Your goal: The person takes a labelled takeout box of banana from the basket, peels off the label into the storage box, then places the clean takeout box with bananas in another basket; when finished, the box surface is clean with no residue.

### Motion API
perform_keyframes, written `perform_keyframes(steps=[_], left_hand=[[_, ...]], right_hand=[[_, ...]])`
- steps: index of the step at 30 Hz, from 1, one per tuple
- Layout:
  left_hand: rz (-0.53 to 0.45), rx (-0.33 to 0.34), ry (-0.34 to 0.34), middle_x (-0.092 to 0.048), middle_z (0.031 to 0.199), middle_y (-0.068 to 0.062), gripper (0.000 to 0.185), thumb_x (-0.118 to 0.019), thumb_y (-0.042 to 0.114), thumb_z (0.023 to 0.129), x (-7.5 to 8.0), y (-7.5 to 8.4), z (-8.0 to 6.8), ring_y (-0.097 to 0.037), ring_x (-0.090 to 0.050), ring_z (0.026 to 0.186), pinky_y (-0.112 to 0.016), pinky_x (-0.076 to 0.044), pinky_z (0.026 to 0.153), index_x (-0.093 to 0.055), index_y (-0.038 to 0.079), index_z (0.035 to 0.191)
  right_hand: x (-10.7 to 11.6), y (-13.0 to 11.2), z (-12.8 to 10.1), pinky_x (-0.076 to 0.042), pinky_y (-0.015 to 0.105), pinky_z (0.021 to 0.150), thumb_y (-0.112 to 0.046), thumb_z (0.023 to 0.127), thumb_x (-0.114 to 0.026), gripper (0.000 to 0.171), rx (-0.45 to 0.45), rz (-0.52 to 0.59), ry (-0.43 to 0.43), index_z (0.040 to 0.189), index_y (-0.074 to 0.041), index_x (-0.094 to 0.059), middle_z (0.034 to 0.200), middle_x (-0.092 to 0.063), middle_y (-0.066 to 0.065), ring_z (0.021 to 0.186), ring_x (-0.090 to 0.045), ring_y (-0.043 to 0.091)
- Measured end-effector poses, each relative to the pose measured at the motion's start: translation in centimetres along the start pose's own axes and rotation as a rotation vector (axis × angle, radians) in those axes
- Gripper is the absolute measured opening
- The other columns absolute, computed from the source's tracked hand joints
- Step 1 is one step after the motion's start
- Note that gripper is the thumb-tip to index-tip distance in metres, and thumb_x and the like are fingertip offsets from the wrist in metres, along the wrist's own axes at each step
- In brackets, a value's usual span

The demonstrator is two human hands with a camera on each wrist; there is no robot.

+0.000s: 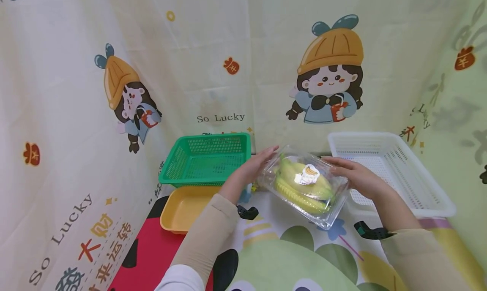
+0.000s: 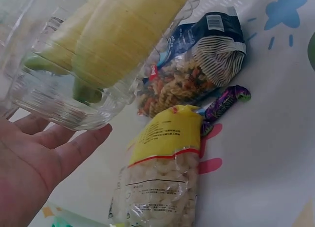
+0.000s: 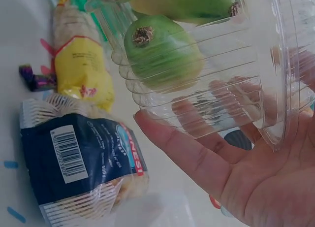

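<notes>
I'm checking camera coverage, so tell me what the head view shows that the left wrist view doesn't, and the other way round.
Only the head view shows the green basket, the white basket, the yellow tray, the right hand and the sticker on the box lid. Only the left wrist view shows what lies on the table under the box: a yellow macaroni bag, a dark pasta bag and a purple candy. Both show the left hand holding the clear banana box.
</notes>
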State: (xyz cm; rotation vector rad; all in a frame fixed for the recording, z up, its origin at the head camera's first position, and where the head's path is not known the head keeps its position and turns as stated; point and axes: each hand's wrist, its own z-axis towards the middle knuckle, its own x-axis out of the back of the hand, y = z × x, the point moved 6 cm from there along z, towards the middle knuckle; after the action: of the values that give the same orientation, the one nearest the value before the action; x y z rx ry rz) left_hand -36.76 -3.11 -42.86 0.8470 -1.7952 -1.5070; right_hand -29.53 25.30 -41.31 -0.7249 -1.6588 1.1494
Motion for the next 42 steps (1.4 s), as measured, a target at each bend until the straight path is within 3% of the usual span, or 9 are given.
perform_keyframes(steps=[4, 11, 18, 22, 26, 30, 33, 39, 42], left_hand=[[-0.013, -0.01, -0.004, -0.021, 0.165, 0.008, 0.057, -0.038, 0.057, 0.101, -0.1, -0.3, -0.3, -0.026, -0.027, 0.15, -0.05, -0.018, 0.123, -0.029, 0.039, 0.155], [0.029, 0.006, 0.034, -0.014, 0.165, 0.013, 0.055, -0.041, 0.066, 0.095, -0.2, -0.8, -1.1, -0.029, -0.018, 0.152, -0.064, -0.025, 0.116, -0.03, 0.056, 0.147], [0.046, 0.005, 0.06, -0.015, 0.165, 0.016, 0.055, -0.045, 0.055, 0.098, -0.4, -1.5, -1.6, -0.028, -0.011, 0.154, -0.063, -0.026, 0.116, -0.028, 0.052, 0.15], [0.064, -0.023, 0.121, -0.02, 0.164, 0.011, 0.06, -0.048, 0.052, 0.098, -0.4, -1.3, -2.2, -0.03, -0.02, 0.152, -0.061, -0.034, 0.112, -0.029, 0.042, 0.154], [0.047, -0.037, 0.198, -0.024, 0.163, 0.007, 0.057, -0.05, 0.052, 0.097, -0.3, -1.1, -3.1, -0.031, -0.026, 0.149, -0.061, -0.038, 0.108, -0.035, 0.043, 0.151], [0.026, -0.03, 0.295, -0.025, 0.163, 0.008, 0.051, -0.049, 0.051, 0.096, -0.1, -1.3, -4.4, -0.032, -0.022, 0.15, -0.068, -0.028, 0.112, -0.039, 0.048, 0.146], [0.01, -0.043, 0.367, -0.027, 0.162, 0.006, 0.054, -0.049, 0.047, 0.097, -0.1, -1.6, -5.7, -0.031, -0.022, 0.151, -0.07, -0.022, 0.114, -0.037, 0.043, 0.149], [-0.058, -0.048, 0.487, -0.04, 0.156, -0.002, 0.057, -0.051, 0.045, 0.097, -0.6, -2.7, -8.7, -0.033, -0.043, 0.138, -0.056, -0.051, 0.094, -0.034, 0.038, 0.151], [-0.078, -0.04, 0.521, -0.043, 0.154, -0.003, 0.058, -0.051, 0.047, 0.097, -0.9, -3.4, -9.8, -0.033, -0.047, 0.133, -0.053, -0.054, 0.089, -0.033, 0.039, 0.152]], right_hand=[[-0.4, 0.1, 0.2, -0.054, 0.046, 0.091, -0.038, 0.101, -0.052, 0.057, -0.006, 0.017, -0.011, 0.151, -0.014, -0.038, 0.15, -0.038, 0.017, 0.121, -0.049, 0.03], [-1.2, -0.4, 0.7, -0.052, 0.042, 0.089, -0.035, 0.101, -0.053, 0.052, 0.023, 0.036, -0.038, 0.148, -0.015, -0.043, 0.145, -0.041, 0.014, 0.12, -0.048, 0.03], [-1.8, -0.9, 0.7, -0.052, 0.041, 0.089, -0.037, 0.1, -0.054, 0.052, 0.011, 0.03, -0.042, 0.147, -0.017, -0.046, 0.145, -0.044, 0.016, 0.118, -0.051, 0.031], [-1.8, -0.9, 0.4, -0.052, 0.047, 0.091, -0.042, 0.1, -0.053, 0.053, -0.002, 0.013, -0.007, 0.147, -0.018, -0.046, 0.147, -0.044, 0.016, 0.122, -0.05, 0.034], [-1.8, -0.9, -0.3, -0.049, 0.061, 0.096, -0.049, 0.101, -0.046, 0.06, -0.006, -0.011, 0.05, 0.152, -0.02, -0.036, 0.155, -0.035, 0.017, 0.135, -0.039, 0.043], [-2.1, -1.0, -1.4, -0.037, 0.069, 0.104, -0.053, 0.103, -0.038, 0.067, 0.017, 0.013, 0.117, 0.159, -0.023, -0.018, 0.162, -0.023, 0.016, 0.144, -0.026, 0.046], [-2.9, -1.0, -2.3, -0.031, 0.071, 0.108, -0.051, 0.104, -0.037, 0.067, 0.053, 0.057, 0.166, 0.16, -0.029, -0.009, 0.166, -0.016, 0.012, 0.148, -0.02, 0.045], [-5.6, -0.6, -3.4, -0.02, 0.079, 0.105, -0.045, 0.105, -0.037, 0.064, 0.103, 0.114, 0.209, 0.159, -0.037, -0.003, 0.168, -0.004, 0.001, 0.151, -0.004, 0.044], [-6.9, -0.3, -3.6, -0.015, 0.08, 0.106, -0.041, 0.106, -0.039, 0.063, 0.12, 0.142, 0.231, 0.16, -0.033, -0.006, 0.168, -0.003, 0.001, 0.151, -0.003, 0.046]])
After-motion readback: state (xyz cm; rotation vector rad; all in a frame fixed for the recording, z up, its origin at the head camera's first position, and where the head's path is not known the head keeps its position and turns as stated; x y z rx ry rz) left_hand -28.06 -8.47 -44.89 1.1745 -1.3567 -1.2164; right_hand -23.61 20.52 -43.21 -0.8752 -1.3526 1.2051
